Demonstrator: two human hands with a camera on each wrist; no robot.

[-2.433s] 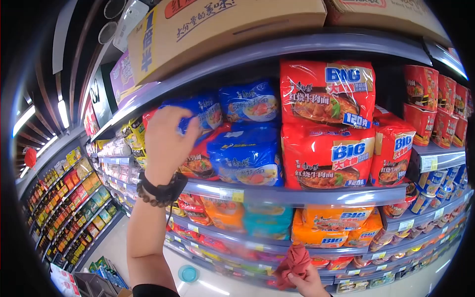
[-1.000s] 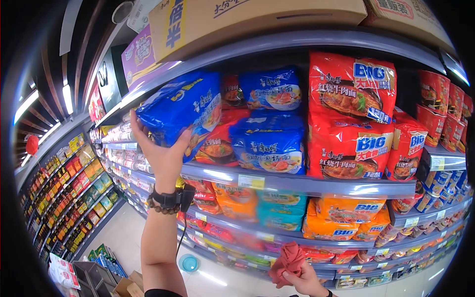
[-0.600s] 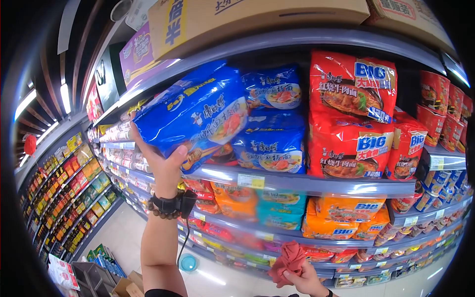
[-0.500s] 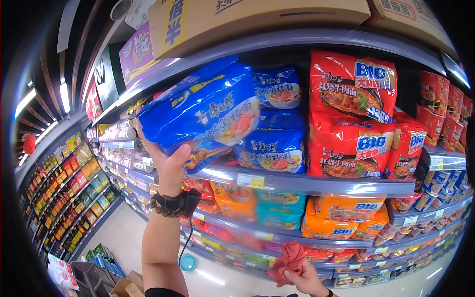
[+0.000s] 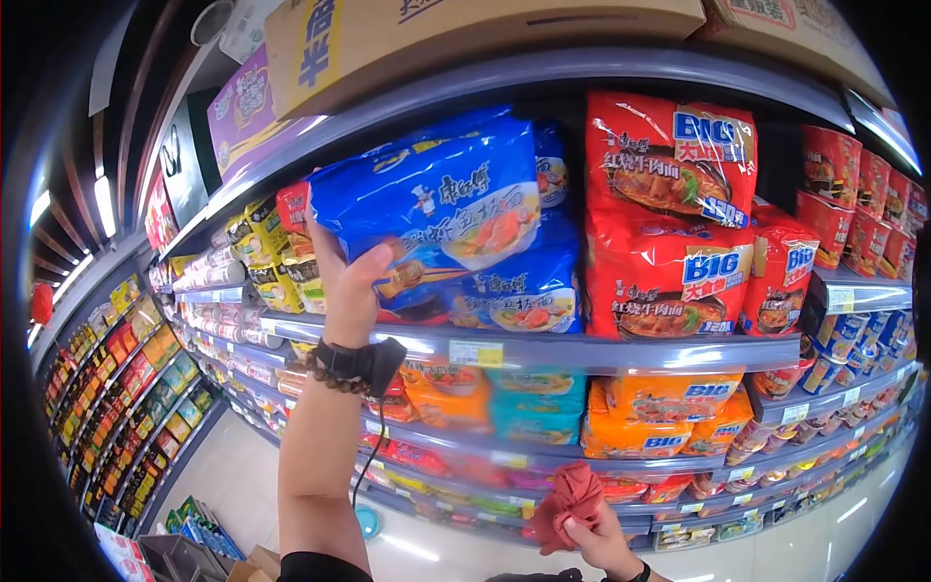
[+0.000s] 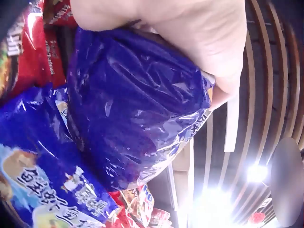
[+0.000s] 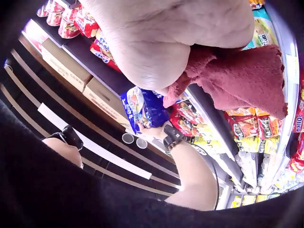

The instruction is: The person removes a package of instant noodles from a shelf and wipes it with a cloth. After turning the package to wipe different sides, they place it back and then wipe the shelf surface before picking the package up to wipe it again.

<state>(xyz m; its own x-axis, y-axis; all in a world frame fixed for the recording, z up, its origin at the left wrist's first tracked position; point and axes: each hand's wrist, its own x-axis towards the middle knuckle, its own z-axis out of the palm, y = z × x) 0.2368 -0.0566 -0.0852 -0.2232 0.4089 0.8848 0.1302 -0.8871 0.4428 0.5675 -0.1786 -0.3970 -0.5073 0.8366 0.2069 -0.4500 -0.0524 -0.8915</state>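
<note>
My left hand (image 5: pixel 351 276) grips a blue multipack of instant noodles (image 5: pixel 427 194) by its left end, thumb across the front face. The pack is nearly level, above another blue noodle pack (image 5: pixel 514 291) on the shelf. In the left wrist view the held pack (image 6: pixel 133 104) fills the middle, with the palm (image 6: pixel 199 33) over its end. Low in front of the lower shelves, my right hand (image 5: pixel 599 538) holds a crumpled dark red cloth (image 5: pixel 570 504). That cloth (image 7: pixel 237 78) hangs from the hand in the right wrist view.
Two stacked red noodle multipacks (image 5: pixel 669 160) stand right of the blue ones. Cardboard cartons (image 5: pixel 485 48) sit on the shelf above. The shelf edge (image 5: pixel 582 354) runs below the packs. Red noodle tubs (image 5: pixel 829 160) are at the far right, orange packs (image 5: pixel 659 417) one shelf down.
My left hand has taken the blue noodle pack from the shelf's left side, turned its front outward and moved it right, over the other blue packs. The right hand keeps the cloth.
</note>
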